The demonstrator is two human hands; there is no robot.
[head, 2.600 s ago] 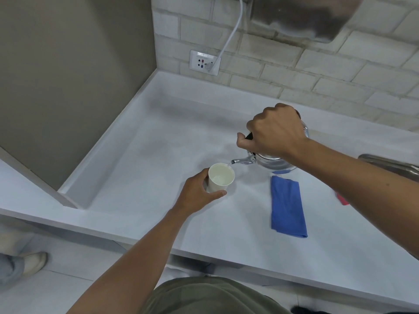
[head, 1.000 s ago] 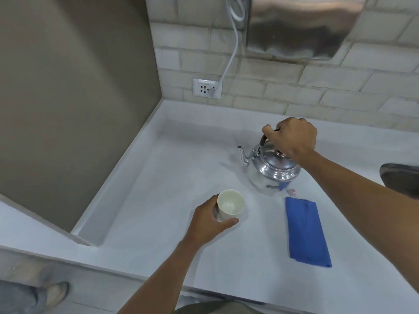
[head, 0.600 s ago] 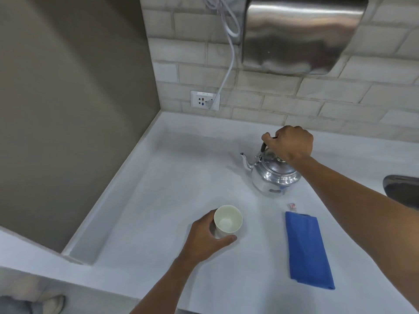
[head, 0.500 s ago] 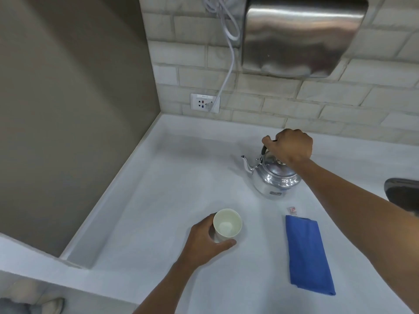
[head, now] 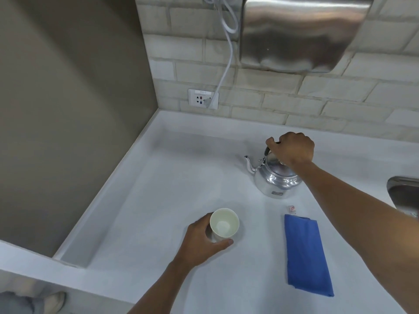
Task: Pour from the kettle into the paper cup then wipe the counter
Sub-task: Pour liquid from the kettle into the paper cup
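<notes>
A shiny metal kettle [head: 275,180] stands upright on the white counter [head: 172,191], spout pointing left. My right hand [head: 292,149] is closed around its black top handle. Nearer to me, a white paper cup [head: 224,224] stands upright with a little liquid at its bottom. My left hand [head: 201,240] wraps around the cup's left and near side. A folded blue cloth [head: 306,254] lies flat on the counter to the right of the cup, below the kettle.
A small white and red scrap [head: 291,208] lies between kettle and cloth. A metal sink edge [head: 403,193] shows at the right. A steel wall unit [head: 299,32] hangs above, its white cable plugged into a socket [head: 203,99]. A grey-brown wall closes the left side.
The kettle went from tilted over the cup to upright on the counter farther back, my right hand still on its handle. My left hand kept hold of the cup.
</notes>
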